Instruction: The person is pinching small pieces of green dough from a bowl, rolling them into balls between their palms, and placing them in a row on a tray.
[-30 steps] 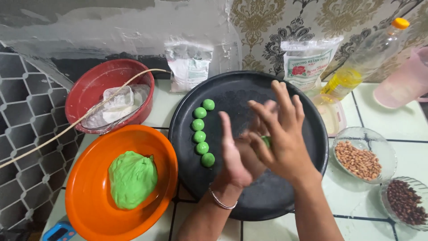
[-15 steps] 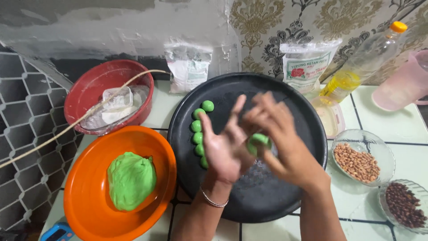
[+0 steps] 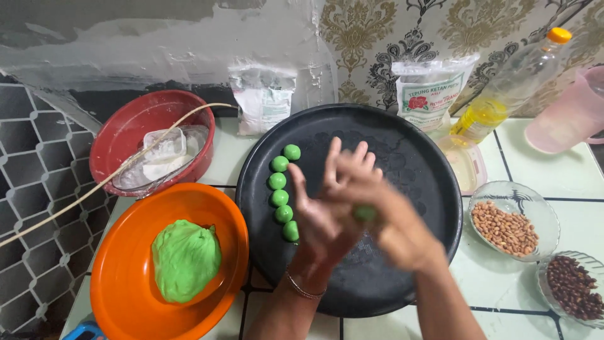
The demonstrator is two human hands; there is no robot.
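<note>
- A small green dough piece [image 3: 365,213] is sitting pressed between both palms, over the black tray [image 3: 409,151].
- Left hand [image 3: 318,211] is cupping it from underneath; right hand [image 3: 384,214], blurred, is lying flat on top.
- The row of finished balls [image 3: 281,192] is lying just left of the hands.

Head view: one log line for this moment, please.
left hand + right hand: palms together on green dough piece | over black tray | green balls in row
</note>
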